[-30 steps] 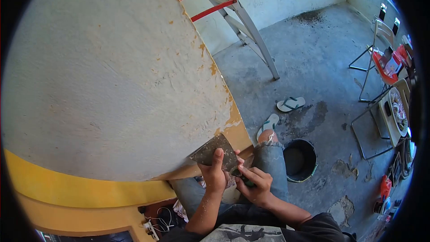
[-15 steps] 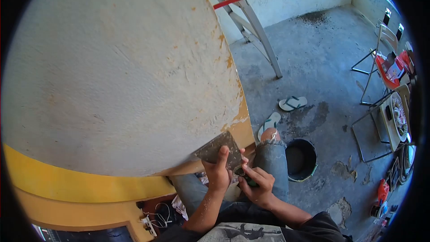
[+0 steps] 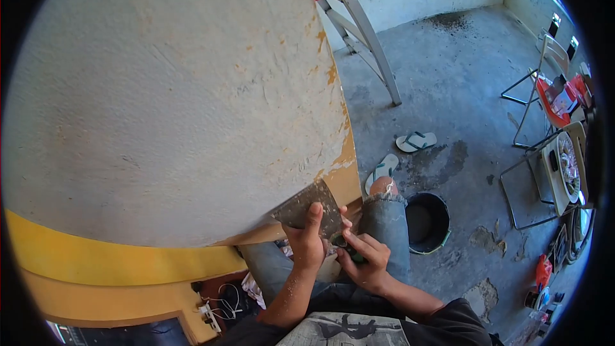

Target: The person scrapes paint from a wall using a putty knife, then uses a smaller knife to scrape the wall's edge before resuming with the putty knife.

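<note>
A flat grey plate (image 3: pixel 311 206), speckled with pale bits, lies against the lower edge of the patchy white wall (image 3: pixel 192 122). My left hand (image 3: pixel 307 240) grips this plate, thumb on its face and the other fingers behind it. Close to its right, my right hand (image 3: pixel 365 259) is closed around a small dark green object (image 3: pixel 356 256), partly hidden by the fingers. Its fingertips are near the plate's lower right corner.
A black bucket (image 3: pixel 428 223) stands right of my knee, with flip-flops (image 3: pixel 416 141) beyond it. A ladder (image 3: pixel 365 25) stands behind the wall edge. Folding chairs (image 3: pixel 554 160) holding items line the right side. Cables (image 3: pixel 224 301) lie at lower left.
The view has shifted slightly, so the floor items appear a little further left. Both hands keep their grips, and the plate stays at the wall's lower edge.
</note>
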`<state>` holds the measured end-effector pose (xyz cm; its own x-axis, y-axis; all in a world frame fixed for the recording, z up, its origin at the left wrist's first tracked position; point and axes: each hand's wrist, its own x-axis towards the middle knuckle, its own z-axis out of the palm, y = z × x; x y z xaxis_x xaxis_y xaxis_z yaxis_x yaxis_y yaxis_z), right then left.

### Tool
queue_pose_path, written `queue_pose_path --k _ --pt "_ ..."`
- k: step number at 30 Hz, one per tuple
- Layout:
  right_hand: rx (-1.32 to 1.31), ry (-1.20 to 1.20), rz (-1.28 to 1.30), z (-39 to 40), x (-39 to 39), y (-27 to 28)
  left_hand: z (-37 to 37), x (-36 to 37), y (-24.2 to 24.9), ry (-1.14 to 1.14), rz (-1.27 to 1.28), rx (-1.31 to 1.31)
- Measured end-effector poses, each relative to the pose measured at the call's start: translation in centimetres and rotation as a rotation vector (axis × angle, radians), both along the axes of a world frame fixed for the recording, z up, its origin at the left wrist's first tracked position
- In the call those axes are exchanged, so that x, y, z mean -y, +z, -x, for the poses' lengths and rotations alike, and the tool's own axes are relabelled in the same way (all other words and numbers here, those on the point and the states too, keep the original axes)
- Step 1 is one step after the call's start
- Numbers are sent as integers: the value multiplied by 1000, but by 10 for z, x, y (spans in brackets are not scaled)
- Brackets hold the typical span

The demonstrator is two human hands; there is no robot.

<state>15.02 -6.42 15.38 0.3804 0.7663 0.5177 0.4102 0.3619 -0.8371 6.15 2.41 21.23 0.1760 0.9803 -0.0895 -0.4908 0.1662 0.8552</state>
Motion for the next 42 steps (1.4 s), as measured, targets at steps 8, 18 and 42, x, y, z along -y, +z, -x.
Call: queue_pose_path --k 8,18,42 --pt "-13 -24 -28 6 -7 5 5 0 1 4 20 11" --pt "5 -6 -5 2 -7 9 -1 -4 7 28 -65 -118" --pt "15 17 -49 8 -8 7 8 2 6 103 -66 -60"
